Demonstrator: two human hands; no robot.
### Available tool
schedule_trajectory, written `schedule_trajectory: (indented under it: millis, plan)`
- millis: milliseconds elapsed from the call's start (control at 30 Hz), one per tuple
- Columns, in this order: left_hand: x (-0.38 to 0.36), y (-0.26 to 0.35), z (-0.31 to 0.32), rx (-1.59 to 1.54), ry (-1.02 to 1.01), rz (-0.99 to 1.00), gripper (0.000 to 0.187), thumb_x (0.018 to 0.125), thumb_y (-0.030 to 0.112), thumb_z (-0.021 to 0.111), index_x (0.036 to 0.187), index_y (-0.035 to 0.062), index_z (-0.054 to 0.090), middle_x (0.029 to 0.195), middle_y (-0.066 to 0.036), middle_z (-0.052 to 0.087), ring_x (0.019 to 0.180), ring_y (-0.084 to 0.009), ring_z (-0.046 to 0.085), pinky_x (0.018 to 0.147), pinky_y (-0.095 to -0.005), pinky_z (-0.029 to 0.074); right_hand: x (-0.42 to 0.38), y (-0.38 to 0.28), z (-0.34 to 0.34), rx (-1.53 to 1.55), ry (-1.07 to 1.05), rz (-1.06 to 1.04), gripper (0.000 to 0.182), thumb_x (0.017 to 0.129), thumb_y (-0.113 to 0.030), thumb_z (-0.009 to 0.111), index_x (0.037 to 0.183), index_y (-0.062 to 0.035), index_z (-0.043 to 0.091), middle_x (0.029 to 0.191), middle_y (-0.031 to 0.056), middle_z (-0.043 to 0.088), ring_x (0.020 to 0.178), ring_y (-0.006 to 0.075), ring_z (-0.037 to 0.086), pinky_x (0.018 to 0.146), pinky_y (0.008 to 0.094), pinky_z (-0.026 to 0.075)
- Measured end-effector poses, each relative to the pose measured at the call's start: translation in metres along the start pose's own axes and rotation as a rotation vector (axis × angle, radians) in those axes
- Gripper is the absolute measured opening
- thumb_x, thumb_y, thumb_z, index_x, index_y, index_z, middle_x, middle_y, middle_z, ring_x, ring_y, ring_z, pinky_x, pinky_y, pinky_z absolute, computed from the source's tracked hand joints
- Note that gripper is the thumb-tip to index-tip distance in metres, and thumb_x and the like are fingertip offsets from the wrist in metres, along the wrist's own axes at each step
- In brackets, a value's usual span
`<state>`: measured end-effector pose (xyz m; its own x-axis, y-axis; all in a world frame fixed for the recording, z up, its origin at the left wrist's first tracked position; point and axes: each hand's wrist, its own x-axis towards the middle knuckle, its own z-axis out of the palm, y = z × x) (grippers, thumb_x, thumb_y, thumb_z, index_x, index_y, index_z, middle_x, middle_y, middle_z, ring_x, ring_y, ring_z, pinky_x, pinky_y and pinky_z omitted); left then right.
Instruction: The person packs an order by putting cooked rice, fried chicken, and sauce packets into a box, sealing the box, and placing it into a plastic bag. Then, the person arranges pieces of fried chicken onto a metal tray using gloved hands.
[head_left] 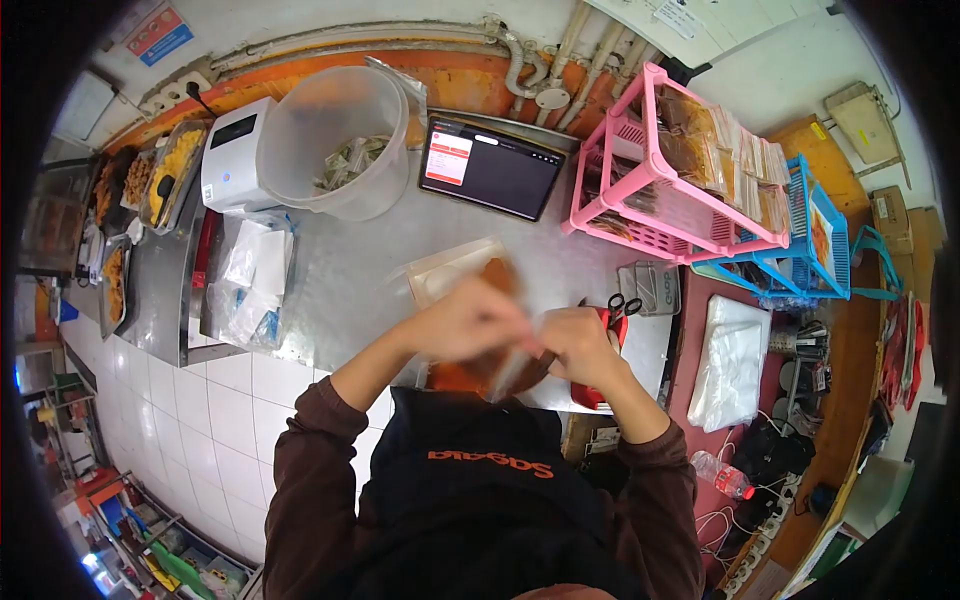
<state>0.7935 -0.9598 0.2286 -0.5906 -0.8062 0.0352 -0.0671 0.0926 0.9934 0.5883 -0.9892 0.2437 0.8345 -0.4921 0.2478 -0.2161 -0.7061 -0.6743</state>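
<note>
Near the front edge of the metal table (pixel 340 270), my left hand (pixel 470 318) is blurred by motion, and its fingers meet those of my right hand. My right hand (pixel 578 345) is closed, its fingers bent around something I cannot make out. Between and below the hands hangs a blurred clear plastic packet (pixel 512 372). Behind my left hand lies an open tray-like box (pixel 455 262) with brownish-orange contents, partly hidden. An orange-red item (pixel 458 378) shows below my left hand at the table edge.
Black-handled scissors (pixel 625 305) and a wire basket (pixel 655 288) lie right of my hands. Behind stand a tablet (pixel 490 170), a translucent tub (pixel 335 140) and a white printer (pixel 237 160). A pink rack (pixel 665 190) with packets stands at the right; plastic bags (pixel 250 275) lie left.
</note>
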Motion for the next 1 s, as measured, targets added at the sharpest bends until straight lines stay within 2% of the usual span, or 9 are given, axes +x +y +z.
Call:
schedule_trajectory:
  millis: [67,167,233,400,667,800,900,967,1000]
  plan:
    - [-0.002,0.001,0.001,-0.018,0.032,-0.003,0.023,0.089,0.018,0.052,0.081,-0.0006,0.062,0.062,-0.003,0.056,0.062,-0.0064,0.050,0.056,-0.0249,0.040,0.002,-0.006,-0.001,-0.193,0.004,-0.083,0.010,0.067,-0.008,0.067,0.070,-0.0060,0.057,0.061,0.0062,0.059,0.058,0.0253,0.059,0.051,0.0307,0.044]
    - [-0.003,0.004,0.001,-0.019,0.054,-0.083,0.024,0.089,0.017,0.050,0.079,-0.0011,0.061,0.064,-0.005,0.058,0.062,-0.0084,0.050,0.059,-0.0259,0.041,0.007,-0.009,-0.004,0.061,-0.008,0.198,0.014,0.070,-0.015,0.069,0.070,-0.0045,0.059,0.060,0.0079,0.057,0.053,0.0262,0.055,0.052,0.0314,0.043]
    - [-0.003,0.003,0.002,-0.014,-0.036,-0.098,0.024,0.090,0.017,0.049,0.078,-0.0011,0.059,0.067,-0.006,0.058,0.063,-0.0094,0.050,0.062,-0.0266,0.042,0.011,-0.005,-0.008,0.318,-0.261,0.373,0.022,0.071,-0.023,0.071,0.072,-0.0034,0.062,0.057,0.0116,0.054,0.050,0.0254,0.052,0.052,0.0323,0.042]
    - [-0.003,-0.005,-0.001,-0.060,-0.109,-0.058,0.025,0.090,0.018,0.049,0.077,-0.0009,0.058,0.067,-0.004,0.057,0.065,-0.0091,0.050,0.064,-0.0259,0.042,0.017,-0.015,-0.006,0.273,-0.389,0.518,0.022,0.071,-0.024,0.072,0.076,-0.0037,0.067,0.056,0.0166,0.055,0.048,0.0232,0.050,0.053,0.0324,0.042]
    - [-0.010,-0.035,0.002,-0.208,-0.153,-0.171,0.030,0.092,0.025,0.047,0.077,0.0010,0.056,0.069,0.002,0.055,0.066,-0.0064,0.047,0.064,-0.0236,0.041,-0.003,-0.023,0.020,0.133,-0.095,0.446,0.016,0.072,-0.022,0.070,0.076,-0.0065,0.068,0.059,0.0170,0.057,0.051,0.0337,0.055,0.050,0.0356,0.045]
    - [-0.014,-0.041,0.003,-0.248,0.073,-0.318,0.032,0.094,0.027,0.044,0.077,0.0016,0.055,0.069,0.003,0.054,0.066,-0.0054,0.047,0.063,-0.0232,0.040,-0.008,-0.033,0.020,-0.139,0.039,0.364,0.018,0.071,-0.024,0.071,0.074,-0.0069,0.067,0.058,0.0157,0.058,0.048,0.0335,0.054,0.049,0.0353,0.045]
    - [-0.013,-0.046,0.005,-0.266,0.019,-0.284,0.030,0.091,0.027,0.049,0.077,0.0017,0.056,0.069,0.002,0.054,0.066,-0.0061,0.048,0.062,-0.0235,0.041,-0.003,-0.022,0.015,-0.006,-0.071,0.460,0.028,0.067,-0.032,0.073,0.075,-0.0060,0.067,0.059,0.0161,0.059,0.052,0.0333,0.057,0.053,0.0354,0.047]
    - [-0.011,-0.036,0.002,-0.281,-0.048,-0.253,0.027,0.088,0.026,0.055,0.078,0.0015,0.056,0.069,0.001,0.055,0.065,-0.0069,0.049,0.061,-0.0239,0.041,0.004,-0.006,0.013,0.039,-0.508,0.559,0.041,0.061,-0.039,0.075,0.080,-0.0043,0.066,0.066,0.0172,0.061,0.060,0.0336,0.060,0.059,0.0360,0.048]
    - [-0.009,-0.023,-0.004,-0.062,-0.215,-0.207,0.025,0.082,0.025,0.062,0.078,0.0010,0.057,0.068,0.000,0.055,0.066,-0.0080,0.050,0.061,-0.0242,0.042,0.010,-0.006,0.011,0.077,-0.593,0.580,0.047,0.059,-0.039,0.076,0.086,-0.0023,0.064,0.075,0.0191,0.063,0.071,0.0337,0.061,0.067,0.0360,0.048]
